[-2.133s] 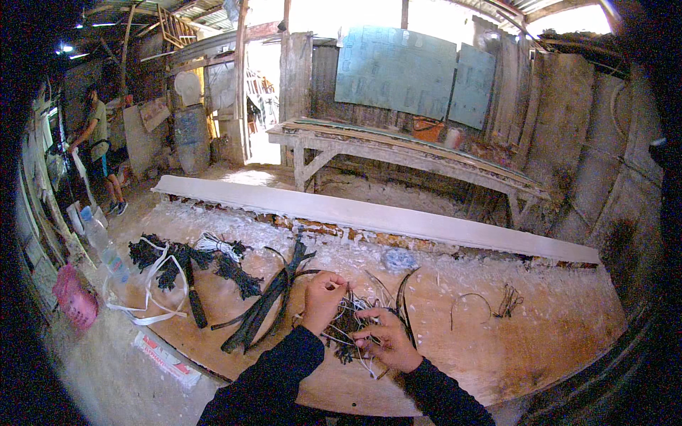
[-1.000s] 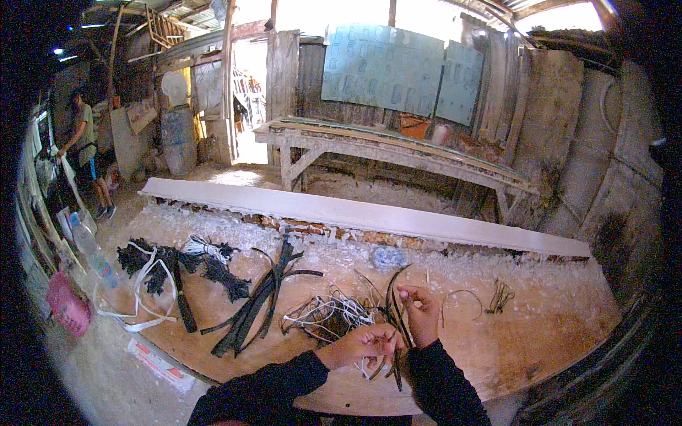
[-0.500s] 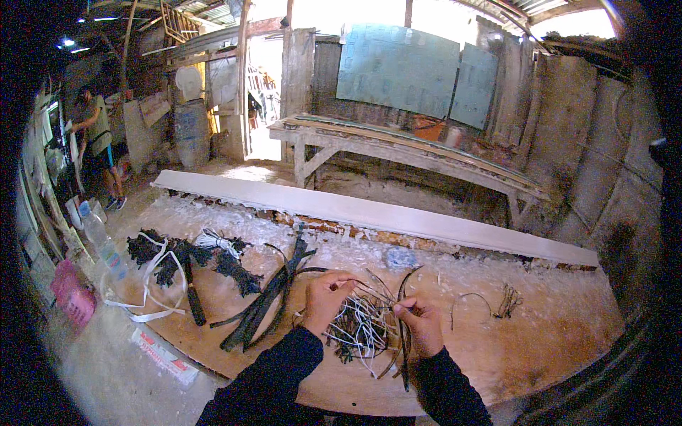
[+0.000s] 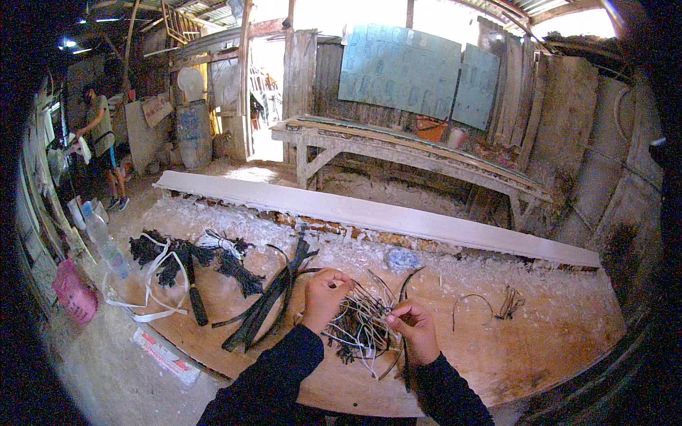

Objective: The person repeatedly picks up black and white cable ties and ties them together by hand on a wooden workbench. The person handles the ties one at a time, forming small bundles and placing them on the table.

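Note:
Both hands work above a loose pile of thin black and white cords [image 4: 359, 332] on the wooden tabletop [image 4: 455, 369]. My left hand [image 4: 325, 299] is closed in a pinch on thin dark cords at the pile's upper left. From its fingertips these cords stretch toward my right hand [image 4: 415, 330], whose thumb and fingers pinch their other end. Under the right hand, a long dark strip [image 4: 406, 376] runs toward the near edge. A bundle of wide black strips [image 4: 266, 309] lies left of my left hand.
Bunches of black cords [image 4: 160, 248], a dark-handled tool [image 4: 197, 302] and a looped white strap [image 4: 145, 287] lie at the left, beside a plastic bottle [image 4: 103, 238]. Small cord scraps [image 4: 509, 304] lie at right. A long pale board [image 4: 369, 213] borders the far side. A person [image 4: 103, 135] stands far left.
My right hand has shifted slightly left and down, closer to the pile. The left hand stays nearly in place. At far left, the person has become more upright.

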A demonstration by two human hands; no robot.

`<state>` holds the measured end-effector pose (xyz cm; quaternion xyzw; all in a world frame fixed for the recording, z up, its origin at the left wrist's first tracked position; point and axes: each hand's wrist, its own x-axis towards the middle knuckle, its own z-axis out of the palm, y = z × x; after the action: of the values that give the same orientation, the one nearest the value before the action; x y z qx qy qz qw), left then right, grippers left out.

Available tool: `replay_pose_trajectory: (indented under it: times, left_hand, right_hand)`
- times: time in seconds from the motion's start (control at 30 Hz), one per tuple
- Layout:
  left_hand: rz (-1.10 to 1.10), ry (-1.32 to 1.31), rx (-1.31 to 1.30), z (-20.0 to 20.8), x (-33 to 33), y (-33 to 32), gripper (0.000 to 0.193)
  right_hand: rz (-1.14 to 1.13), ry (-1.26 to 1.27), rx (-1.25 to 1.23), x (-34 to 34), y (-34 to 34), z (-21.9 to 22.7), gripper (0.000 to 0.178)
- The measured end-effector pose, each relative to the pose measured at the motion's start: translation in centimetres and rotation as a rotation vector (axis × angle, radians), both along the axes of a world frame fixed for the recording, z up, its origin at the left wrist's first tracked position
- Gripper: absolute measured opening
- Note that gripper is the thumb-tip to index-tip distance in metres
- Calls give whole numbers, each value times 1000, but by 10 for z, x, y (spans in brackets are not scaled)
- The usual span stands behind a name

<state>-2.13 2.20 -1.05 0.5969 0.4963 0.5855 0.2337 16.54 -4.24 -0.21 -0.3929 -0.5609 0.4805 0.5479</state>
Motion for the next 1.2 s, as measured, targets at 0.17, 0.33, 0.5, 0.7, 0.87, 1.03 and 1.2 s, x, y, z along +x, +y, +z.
replay_pose_trajectory:
  times: [0.17, 0.33, 0.5, 0.7, 0.87, 1.03, 1.2]
  left_hand:
    - [-17, 50, 58, 3, 2, -3, 7]
    - [-42, 80, 93, 1, 2, -2, 7]
    - [-145, 6, -9, -2, 3, -1, 6]
    - [-230, -104, -153, 1, 7, -8, 6]
    - [-336, -275, -265, -4, 10, -7, 5]
    - [-301, -185, -208, -13, 10, -2, 7]
    - [-285, -155, -204, -10, 6, 0, 10]
  right_hand:
    - [75, -32, 5, 3, 2, 0, 7]
    - [242, 14, -27, 1, -2, 2, 4]
    - [385, -62, 83, 0, -4, 4, 6]
    - [514, -173, 131, 1, -2, 5, 9]
    - [516, -90, 37, -7, -11, 5, 8]
    - [501, -88, 55, -6, -10, 7, 11]
    - [401, 127, -58, 1, -3, 1, 16]
